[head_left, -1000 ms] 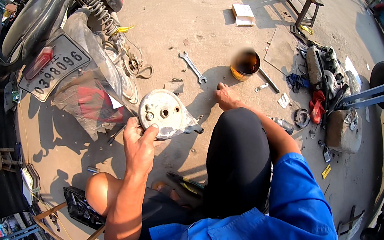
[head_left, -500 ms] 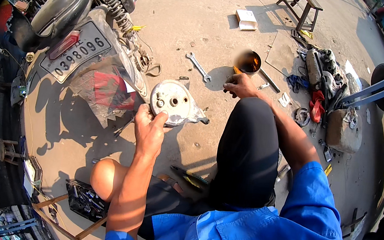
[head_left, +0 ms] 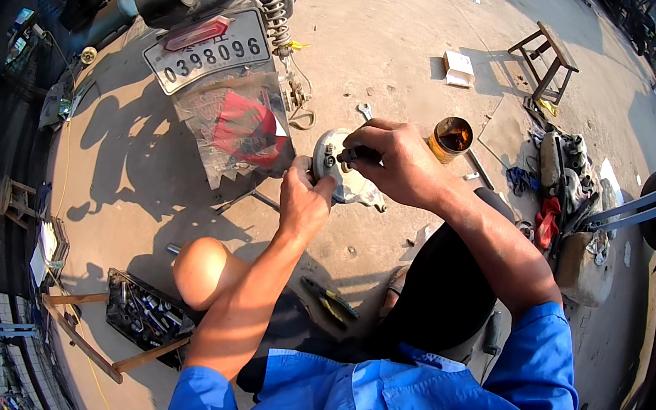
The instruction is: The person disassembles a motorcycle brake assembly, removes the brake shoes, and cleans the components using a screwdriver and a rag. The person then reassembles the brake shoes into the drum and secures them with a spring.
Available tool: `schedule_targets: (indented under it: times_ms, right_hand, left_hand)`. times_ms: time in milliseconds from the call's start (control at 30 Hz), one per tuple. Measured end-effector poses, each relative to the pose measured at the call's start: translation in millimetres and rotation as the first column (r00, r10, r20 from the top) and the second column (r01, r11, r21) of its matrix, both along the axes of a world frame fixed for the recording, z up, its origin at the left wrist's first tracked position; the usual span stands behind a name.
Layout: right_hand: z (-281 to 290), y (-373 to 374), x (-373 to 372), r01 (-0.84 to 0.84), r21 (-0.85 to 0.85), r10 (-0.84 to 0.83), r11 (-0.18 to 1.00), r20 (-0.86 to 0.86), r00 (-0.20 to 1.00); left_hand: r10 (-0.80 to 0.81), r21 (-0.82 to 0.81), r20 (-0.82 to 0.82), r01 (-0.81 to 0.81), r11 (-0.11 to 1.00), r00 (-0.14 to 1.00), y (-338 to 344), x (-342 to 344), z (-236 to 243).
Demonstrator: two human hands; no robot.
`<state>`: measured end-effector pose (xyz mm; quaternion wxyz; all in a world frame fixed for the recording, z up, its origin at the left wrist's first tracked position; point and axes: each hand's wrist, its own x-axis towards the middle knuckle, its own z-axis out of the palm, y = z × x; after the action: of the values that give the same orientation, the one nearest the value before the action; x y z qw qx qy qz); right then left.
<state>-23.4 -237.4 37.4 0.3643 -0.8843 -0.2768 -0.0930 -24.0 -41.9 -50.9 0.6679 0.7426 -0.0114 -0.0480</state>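
Off-white metal plate: your left hand clamps edge; brace firmly. Your right hand: fingertips at plate's face, cannot tell what they hold; work squarely.

On my head view, I see the left hand gripping the rim of a pale metal plate. The right hand pinches a small dark part at its face; I can't tell whether they touch. Pliers lie nearer the body, an open tin farther out.
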Motion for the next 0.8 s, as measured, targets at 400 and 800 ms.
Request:
schedule_targets:
  times_ms: [400,800]
  right_hand:
    - [-22,22,-9,0.071,0.100,-0.071,0.992,-0.002,0.997]
    - [-30,29,-10,0.094,-0.085,-0.087,0.992,0.079,0.993]
  left_hand:
    - [0.042,0.140,0.135,-0.061,0.988,0.990,-3,-2,2]
    - [0.100,0.198,0.316,-0.168,0.966,0.943,-15,-6,-4]
